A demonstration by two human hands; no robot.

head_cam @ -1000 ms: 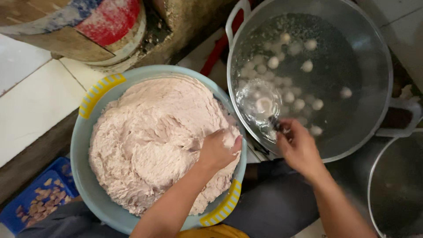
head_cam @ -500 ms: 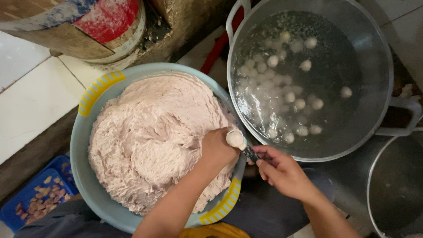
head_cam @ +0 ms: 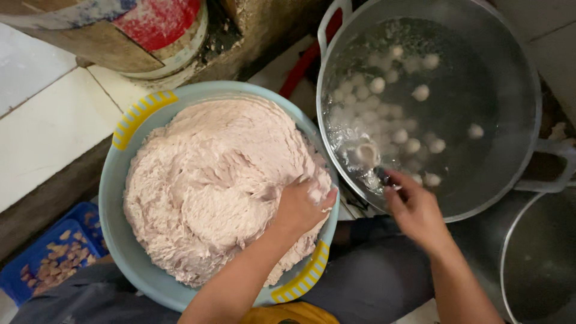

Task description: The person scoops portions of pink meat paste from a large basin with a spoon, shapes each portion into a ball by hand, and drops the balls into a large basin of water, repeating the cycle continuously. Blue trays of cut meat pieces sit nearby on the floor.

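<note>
1. My left hand [head_cam: 300, 207] is sunk into the pale pink, shaggy meat paste [head_cam: 216, 180], fingers curled shut on a fistful near the right edge of the round light-blue plastic basin with yellow striped handles [head_cam: 114, 198].

2. My right hand [head_cam: 414, 207] reaches over the rim of the large steel pot of water [head_cam: 528, 90], fingers pinched on what looks like a small spoon [head_cam: 379, 175]; only a sliver of it shows, so I cannot be sure of the grip.

3. A freshly shaped ball [head_cam: 366, 153] sits at the water's surface beside that spoon, with many pale meatballs [head_cam: 420, 93] floating further in.

4. The two hands are apart, basin and pot touching or nearly so between them.

5. Risks, as I judge them: my knuckles hang close to the water, so a splash could catch skin; paste squeezed loosely could drip between basin and pot; a ball released too high could break up.
</note>
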